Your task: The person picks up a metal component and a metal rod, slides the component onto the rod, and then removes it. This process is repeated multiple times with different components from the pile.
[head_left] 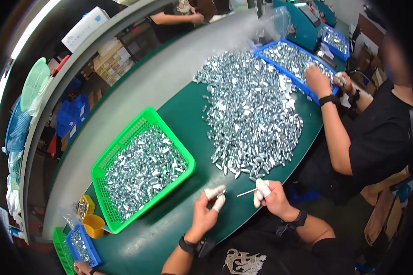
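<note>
Above the green tabletop near its front edge, my left hand [205, 213] pinches a small shiny metal piece [221, 193] between thumb and fingers. White covers wrap those fingertips. To its right, my right hand [274, 200], also with white-covered fingers, grips a thin metal rod [246, 193]. The rod points left toward the metal piece, with a gap between them. A large heap of small silvery metal parts [252, 114] lies just beyond my hands. Left of them stands a bright green basket [190, 165] holding many similar parts.
A co-worker's hand [317, 81] reaches over a blue tray [287, 75] of parts at the right. A yellow scoop [94, 226], a small yellow bin [84, 206] and a blue bin [91, 252] stand at lower left, near another person's hand [81, 267].
</note>
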### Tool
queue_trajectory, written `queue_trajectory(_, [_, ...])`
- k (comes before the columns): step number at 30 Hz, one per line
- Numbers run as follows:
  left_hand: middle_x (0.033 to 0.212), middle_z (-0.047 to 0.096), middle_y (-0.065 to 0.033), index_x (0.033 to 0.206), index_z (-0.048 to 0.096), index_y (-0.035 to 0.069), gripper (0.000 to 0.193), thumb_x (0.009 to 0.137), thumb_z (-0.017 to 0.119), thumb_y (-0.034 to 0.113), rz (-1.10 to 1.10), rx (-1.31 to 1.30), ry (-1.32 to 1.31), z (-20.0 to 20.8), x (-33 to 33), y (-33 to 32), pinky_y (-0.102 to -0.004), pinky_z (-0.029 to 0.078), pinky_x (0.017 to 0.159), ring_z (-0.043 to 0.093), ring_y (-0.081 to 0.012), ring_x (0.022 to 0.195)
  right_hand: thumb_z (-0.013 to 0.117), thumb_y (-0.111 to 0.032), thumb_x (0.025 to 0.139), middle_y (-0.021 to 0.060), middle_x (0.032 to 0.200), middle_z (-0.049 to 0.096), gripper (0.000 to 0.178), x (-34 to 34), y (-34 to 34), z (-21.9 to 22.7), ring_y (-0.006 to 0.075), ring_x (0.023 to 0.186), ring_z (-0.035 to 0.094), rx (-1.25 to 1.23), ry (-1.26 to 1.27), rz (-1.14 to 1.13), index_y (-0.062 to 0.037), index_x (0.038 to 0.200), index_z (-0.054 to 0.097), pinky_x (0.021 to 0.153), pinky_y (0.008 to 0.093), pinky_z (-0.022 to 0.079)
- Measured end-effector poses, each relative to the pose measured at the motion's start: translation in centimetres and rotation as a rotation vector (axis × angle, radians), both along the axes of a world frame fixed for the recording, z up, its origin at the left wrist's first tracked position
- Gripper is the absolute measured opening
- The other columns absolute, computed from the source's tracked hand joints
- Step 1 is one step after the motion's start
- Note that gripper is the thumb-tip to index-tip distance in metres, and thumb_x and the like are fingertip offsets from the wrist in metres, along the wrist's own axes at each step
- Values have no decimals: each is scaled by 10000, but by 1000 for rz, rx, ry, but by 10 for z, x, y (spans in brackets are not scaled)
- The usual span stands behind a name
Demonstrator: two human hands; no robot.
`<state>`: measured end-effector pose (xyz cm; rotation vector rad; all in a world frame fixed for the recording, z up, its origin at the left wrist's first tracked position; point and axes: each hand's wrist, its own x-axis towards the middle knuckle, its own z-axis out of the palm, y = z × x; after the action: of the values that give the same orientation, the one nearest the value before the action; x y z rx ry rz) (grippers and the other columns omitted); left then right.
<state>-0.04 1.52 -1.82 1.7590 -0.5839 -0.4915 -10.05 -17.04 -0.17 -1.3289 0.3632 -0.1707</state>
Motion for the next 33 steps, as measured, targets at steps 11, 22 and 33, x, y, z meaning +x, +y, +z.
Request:
queue_trajectory(11, [820, 559, -14, 1078, 599, 18, 263, 816, 579, 12, -94, -108, -103, 22, -15, 21, -231, 421, 728, 526, -101, 794, 412, -231, 935, 24, 533, 544, 439, 6, 25, -3, 63, 487, 435, -182, 12, 93, -26, 563, 526, 481, 221, 349])
queue_trajectory(22, [921, 640, -64, 997, 608, -13, 218, 803, 642, 80, -52, -281, 362, 3, -22, 18, -239, 471, 762, 594, -101, 821, 409, -242, 938, 37, 546, 550, 406, 10, 43, 7, 58, 474, 418, -166, 2, 131, -34, 600, 491, 460, 215, 333])
queue_trajectory(33, [924, 619, -87, 991, 570, -31, 185, 823, 604, 36, -8, -244, 159, 18, -36, 10, -270, 473, 793, 598, -150, 866, 419, -232, 938, 18, 563, 548, 374, 5, 43, 7, 42, 461, 380, -92, -45, 226, -44, 626, 505, 440, 196, 304])
